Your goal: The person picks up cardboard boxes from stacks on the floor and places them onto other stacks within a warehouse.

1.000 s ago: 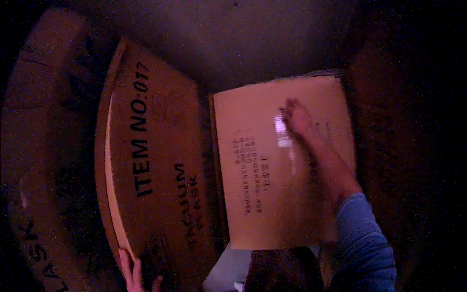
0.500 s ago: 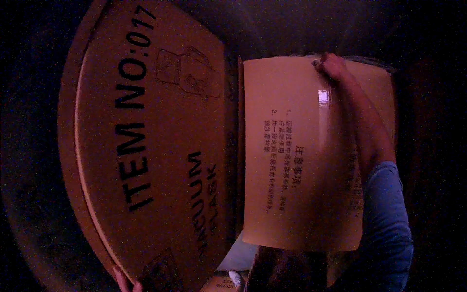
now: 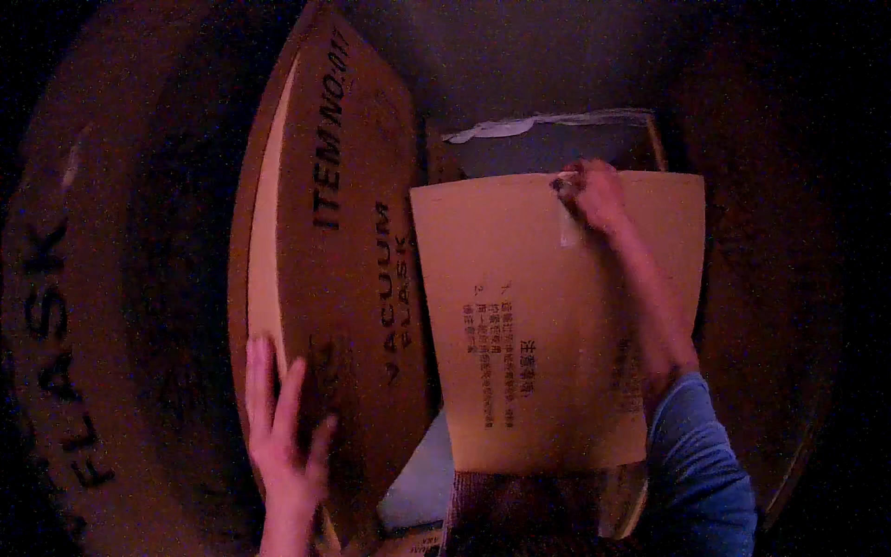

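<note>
A light-brown cardboard panel point(image 3: 548, 371) with dark printing lies in front of me. My right hand point(image 3: 596, 195) has its fingers curled over the panel's far edge, where a short strip of clear tape point(image 3: 568, 226) runs down from them. Left of the panel stands a darker cardboard box side point(image 3: 357, 278) with large black lettering and a pale edge. Against that edge rests my left hand point(image 3: 286, 446), its fingers spread and slightly blurred, gripping nothing.
Behind the panel's far edge shows a grey surface point(image 3: 566, 148) with a ragged whitish rim. Another large lettered carton point(image 3: 102, 306) stands at the far left. More brown cardboard point(image 3: 766, 278) rises at the right, in dim light. Near the bottom lies a pale surface point(image 3: 418, 483).
The panel's far edge has come nearer with my right hand, uncovering the grey area behind. The lettered box side has swung narrower. My left hand has moved up along its edge, fingers now spread.
</note>
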